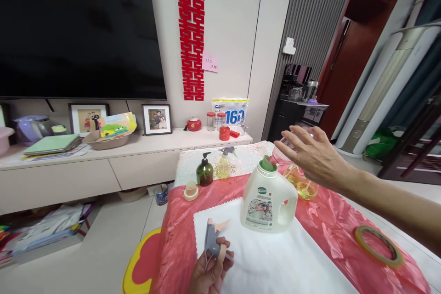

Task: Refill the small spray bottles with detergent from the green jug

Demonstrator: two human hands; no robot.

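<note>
My left hand [211,272], at the bottom edge, is closed around a grey and peach spray trigger head [212,237] held upright over a white cloth [268,257]. My right hand [312,154] reaches in from the right with fingers spread, open, hovering just past the green neck of a white detergent jug [267,202]. A clear bottle [292,140] lies partly hidden behind its fingers. The jug stands uncapped on the cloth.
A red cloth [179,239] covers the table. On it are a dark green pump bottle [204,171], a yellow spray bottle [223,165], a cream cap [190,190], two glass bowls of yellow liquid [306,189] and a tape roll [378,244]. A low cabinet [103,165] stands behind.
</note>
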